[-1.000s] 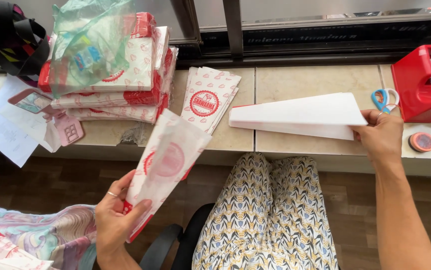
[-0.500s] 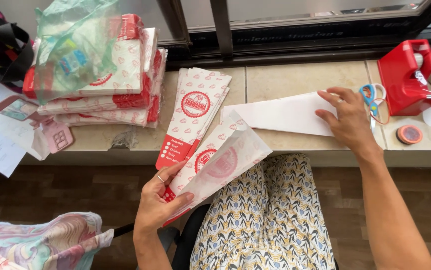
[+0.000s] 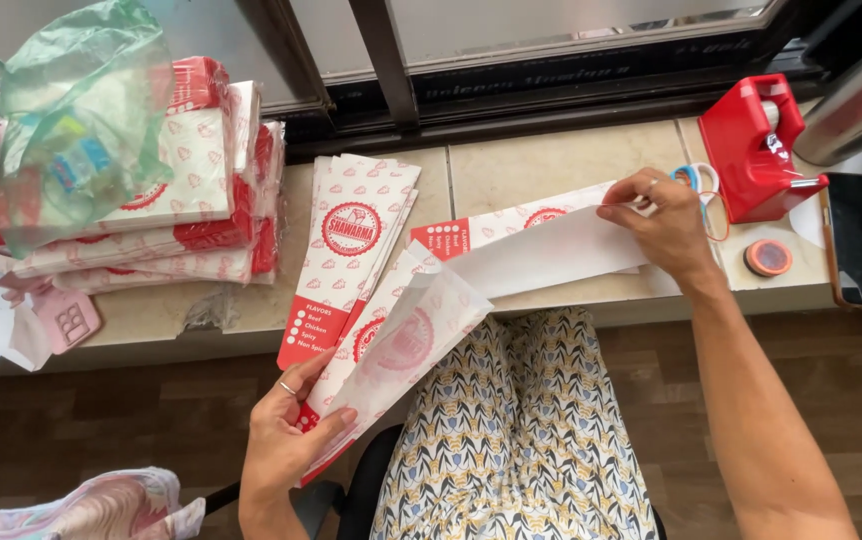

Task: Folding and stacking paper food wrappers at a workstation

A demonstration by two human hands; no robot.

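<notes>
Left hand (image 3: 286, 440) fingers grip paper sleeve (image 3: 391, 350) below flat printed stack (image 3: 351, 250). Right hand (image 3: 666, 225) pinches white sheet (image 3: 551, 255) right of stack. Sheet apparently not yet inside; bundles (image 3: 171, 190) remain.

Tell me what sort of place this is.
Probably a food stall's packing spot on a tiled window ledge: stacks of printed paper food sleeves sit there, beside a red tape dispenser. The left hand holds one paper sleeve.
</notes>
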